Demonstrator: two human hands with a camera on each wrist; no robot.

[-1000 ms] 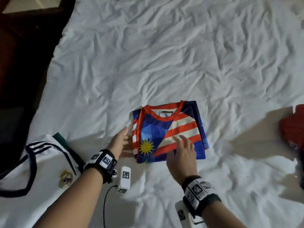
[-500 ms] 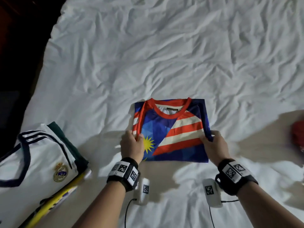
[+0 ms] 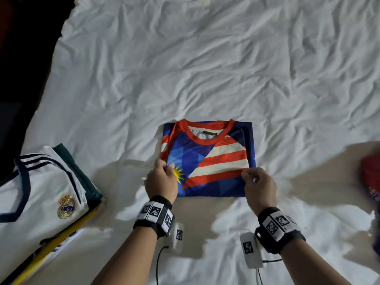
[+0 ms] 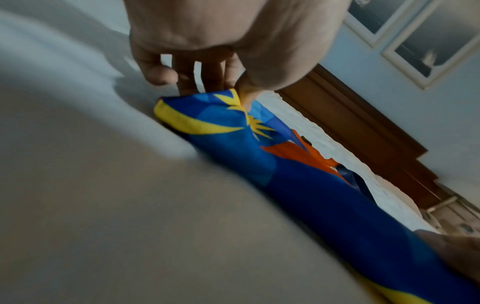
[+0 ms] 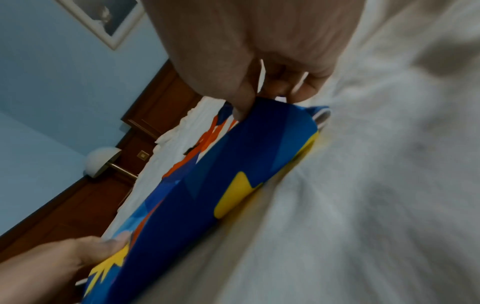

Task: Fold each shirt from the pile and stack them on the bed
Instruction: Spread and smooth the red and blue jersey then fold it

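A folded blue jersey with red and white stripes and a yellow sun lies on the white bed sheet. My left hand pinches its left edge near the sun, thumb on top and fingers under the fabric. At the right edge my right hand pinches the jersey the same way. Its near edge is raised a little off the sheet. A stack of folded shirts, topped by a white one with a crest, sits at the left.
A red garment lies at the right edge of the head view. Dark floor and furniture border the bed at the left. A wooden headboard and framed pictures stand beyond the bed. Wrinkled sheet stretches far ahead.
Both hands went from hovering at the jersey's near side to gripping its left and right edges. The near edge now lifts slightly off the sheet.
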